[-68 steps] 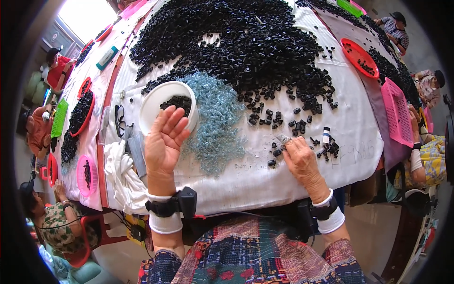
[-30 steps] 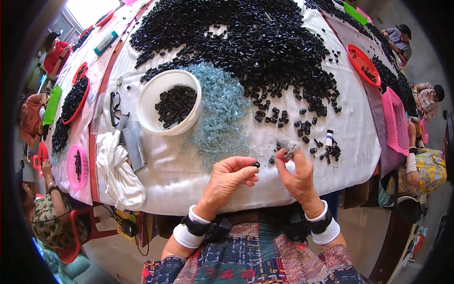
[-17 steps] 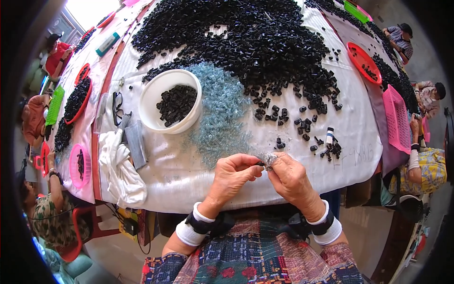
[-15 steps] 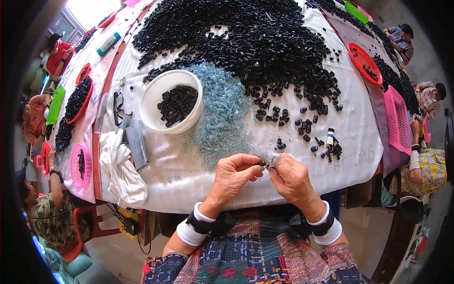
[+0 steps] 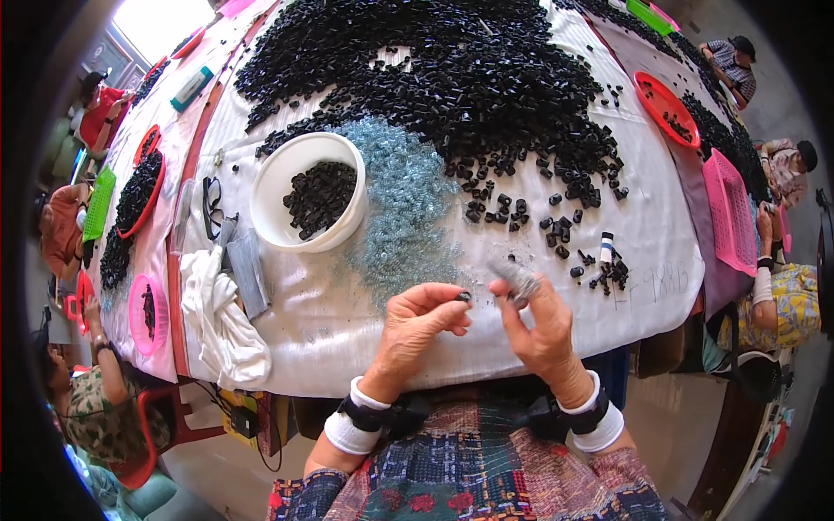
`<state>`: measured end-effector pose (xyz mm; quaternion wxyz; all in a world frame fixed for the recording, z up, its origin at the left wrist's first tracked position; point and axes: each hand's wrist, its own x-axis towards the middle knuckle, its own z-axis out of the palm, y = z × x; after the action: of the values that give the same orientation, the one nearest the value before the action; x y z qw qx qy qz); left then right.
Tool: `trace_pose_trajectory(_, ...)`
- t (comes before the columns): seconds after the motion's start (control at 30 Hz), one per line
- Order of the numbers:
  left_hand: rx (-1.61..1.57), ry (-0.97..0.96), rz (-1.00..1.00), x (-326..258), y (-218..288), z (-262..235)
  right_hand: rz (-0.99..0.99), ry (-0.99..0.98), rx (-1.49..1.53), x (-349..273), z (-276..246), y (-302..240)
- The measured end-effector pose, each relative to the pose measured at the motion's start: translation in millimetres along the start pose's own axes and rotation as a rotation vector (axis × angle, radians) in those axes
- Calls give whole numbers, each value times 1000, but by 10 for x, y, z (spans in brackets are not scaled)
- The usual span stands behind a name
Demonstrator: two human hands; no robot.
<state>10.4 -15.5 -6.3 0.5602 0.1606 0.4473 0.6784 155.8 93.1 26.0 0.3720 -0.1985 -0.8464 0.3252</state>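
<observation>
White-clothed table [image 5: 347, 321], heaped with small black plastic pieces [image 5: 452, 78].
One black piece [image 5: 464, 297] is pinched in left hand [image 5: 417, 326] fingers; just right, a grey spring-like part [image 5: 521, 282] is gripped by right hand [image 5: 543, 330].

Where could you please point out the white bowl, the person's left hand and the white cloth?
white bowl [image 5: 276, 178]: head view, on its bare left inner wall.
left hand [image 5: 415, 326]: head view, on the back of the hand.
white cloth [image 5: 219, 321]: head view, on its bunched middle folds.
</observation>
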Motion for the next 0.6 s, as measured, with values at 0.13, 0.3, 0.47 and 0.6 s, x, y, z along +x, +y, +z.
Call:
trace_pose_trajectory(0.13,-198,69,53,-14,27,-114,87,10,-1,35,45,67)
trace_pose_trajectory(0.3,-252,38,64,5,13,-129,-10,-55,-179,50,155,181)
trace_pose_trajectory(0.47,-235,1,72,-11,-18,-165,33,53,-390,69,-23,406)
trace_pose_trajectory(0.6,-176,-34,52,-17,20,-108,205,75,-333,116,-166,460)
